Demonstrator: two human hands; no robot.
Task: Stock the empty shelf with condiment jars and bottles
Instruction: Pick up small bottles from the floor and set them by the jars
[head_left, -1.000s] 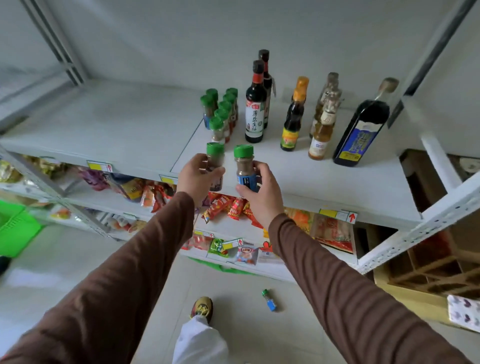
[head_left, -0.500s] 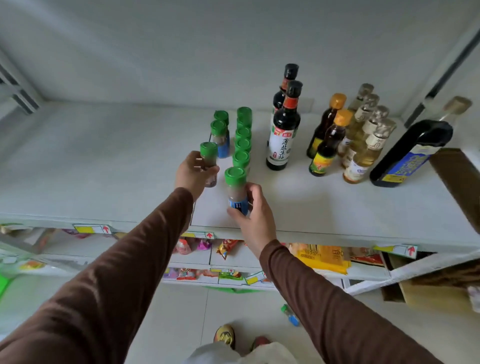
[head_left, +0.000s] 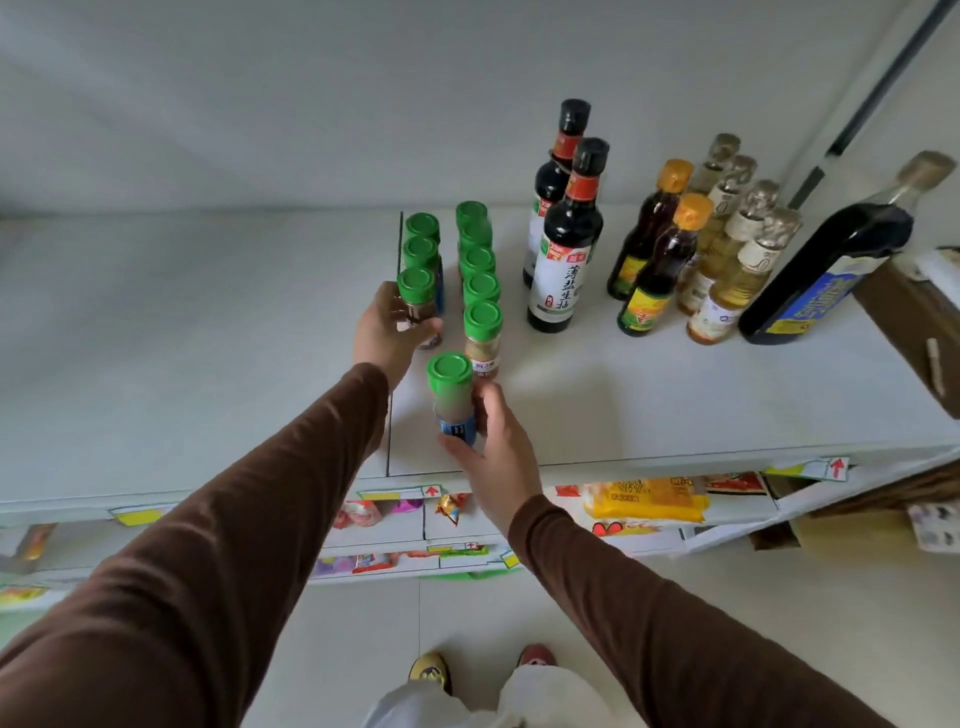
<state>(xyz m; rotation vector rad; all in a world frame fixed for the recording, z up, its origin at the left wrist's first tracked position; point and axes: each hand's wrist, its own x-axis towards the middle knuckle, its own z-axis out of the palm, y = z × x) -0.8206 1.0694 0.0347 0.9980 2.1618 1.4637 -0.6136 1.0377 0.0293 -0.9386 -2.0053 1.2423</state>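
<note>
Green-lidded small glass spice jars stand in two neat rows on the white metal shelf (head_left: 208, 338). Left hand (head_left: 387, 332) holds one jar (head_left: 418, 306) at its row's front; right hand (head_left: 493, 447) holds another (head_left: 452, 397), probably next.

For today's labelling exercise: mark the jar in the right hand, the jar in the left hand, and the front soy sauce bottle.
Right-hand jar (head_left: 450, 371), head view, green lid.
Left-hand jar (head_left: 416, 285), head view, green lid.
Front soy sauce bottle (head_left: 561, 278), head view, white label.
</note>
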